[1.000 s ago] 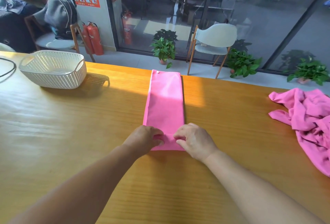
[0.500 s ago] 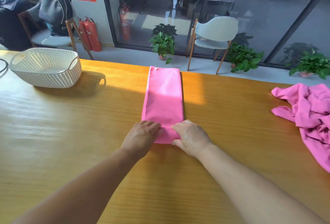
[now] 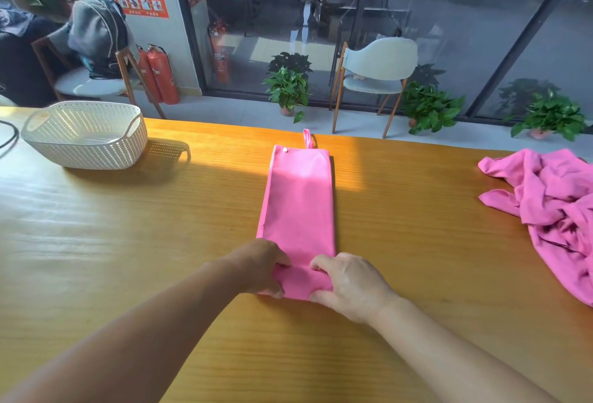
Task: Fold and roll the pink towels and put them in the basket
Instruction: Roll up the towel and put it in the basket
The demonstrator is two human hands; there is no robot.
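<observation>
A pink towel (image 3: 300, 200) lies folded into a long narrow strip on the wooden table (image 3: 128, 242), running away from me, with a small loop at its far end. Its near end is turned over into a short roll. My left hand (image 3: 260, 266) grips the left side of that roll, fingers and thumb curled around it. The roll's right side is gripped the same way by my right hand (image 3: 348, 284). A white woven basket (image 3: 86, 134) stands empty at the far left of the table.
A crumpled heap of pink towels (image 3: 555, 210) lies at the table's right edge. A black cable (image 3: 8, 133) crosses the far left corner. Beyond the table stand chairs, potted plants and fire extinguishers before a glass wall.
Both hands went from pressing the towel's near edge to curling around it, and the near end has turned over into a short roll. The far loop now shows.
</observation>
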